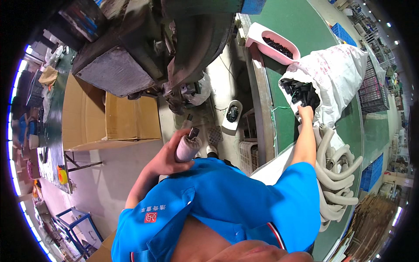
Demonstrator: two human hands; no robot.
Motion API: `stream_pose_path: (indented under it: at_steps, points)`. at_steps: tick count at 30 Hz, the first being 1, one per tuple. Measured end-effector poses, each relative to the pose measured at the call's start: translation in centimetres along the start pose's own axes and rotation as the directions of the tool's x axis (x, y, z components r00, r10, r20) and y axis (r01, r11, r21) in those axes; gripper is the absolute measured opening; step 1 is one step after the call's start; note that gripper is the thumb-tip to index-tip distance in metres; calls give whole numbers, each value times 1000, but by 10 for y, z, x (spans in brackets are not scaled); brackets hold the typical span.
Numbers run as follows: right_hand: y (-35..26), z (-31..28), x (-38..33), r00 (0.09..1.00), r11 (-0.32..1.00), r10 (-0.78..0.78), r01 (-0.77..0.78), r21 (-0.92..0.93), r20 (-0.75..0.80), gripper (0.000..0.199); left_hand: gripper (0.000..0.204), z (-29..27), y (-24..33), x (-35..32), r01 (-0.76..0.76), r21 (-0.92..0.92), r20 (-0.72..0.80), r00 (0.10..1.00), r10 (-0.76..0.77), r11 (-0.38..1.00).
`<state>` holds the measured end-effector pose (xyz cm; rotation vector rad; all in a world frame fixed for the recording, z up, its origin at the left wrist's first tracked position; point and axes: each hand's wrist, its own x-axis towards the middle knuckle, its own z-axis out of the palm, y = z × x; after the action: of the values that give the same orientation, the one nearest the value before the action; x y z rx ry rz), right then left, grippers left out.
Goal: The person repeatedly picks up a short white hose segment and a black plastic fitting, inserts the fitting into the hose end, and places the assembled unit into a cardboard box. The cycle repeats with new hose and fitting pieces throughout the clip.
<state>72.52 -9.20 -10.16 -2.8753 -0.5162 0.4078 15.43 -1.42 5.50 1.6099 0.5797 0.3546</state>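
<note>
My left hand [168,158] is wrapped round a thick, pale grey tube [187,149] in front of my body. A short dark piece [194,132] sticks out of the tube's upper end. To the right, my right hand [306,112] reaches into the mouth of a white woven sack [334,72] lying on the green table. Black parts [301,91] fill the sack's opening, and my fingers are among them, partly hidden. Whether they grip a part is not visible. Below the sack lies a pile of bent, pale grey tubes [334,179].
A large dark machine [131,52] stands ahead on the left, beside an open cardboard box [131,118]. A pink scoop-shaped container [288,43] of small black pieces sits on the green table [270,74]. Lower down is a white container [231,124] with dark pieces. Blue crates [372,172] stand farther right.
</note>
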Motion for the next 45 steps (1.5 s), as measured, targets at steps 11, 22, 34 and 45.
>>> stream_pose_path:
  at_steps: [11,22,34,45]
  points:
    - [-82,-46,-208,700,153,-685,-134,979,203,18,66,10,15,7,-78,112,114,991,65,991]
    - [-169,-35,-338,336,127,-919,-248,960,208,9,47,3,17,-16,10,100,-39,999,-6,995]
    - [-194,-38,-349,26,272,-962,42,961,271,13,43,-5,21,-37,-4,145,21,1000,1,989]
    - [-205,-68,-331,-57,217,-969,276,936,242,36,45,-3,11,-37,22,154,-7,1000,-21,988]
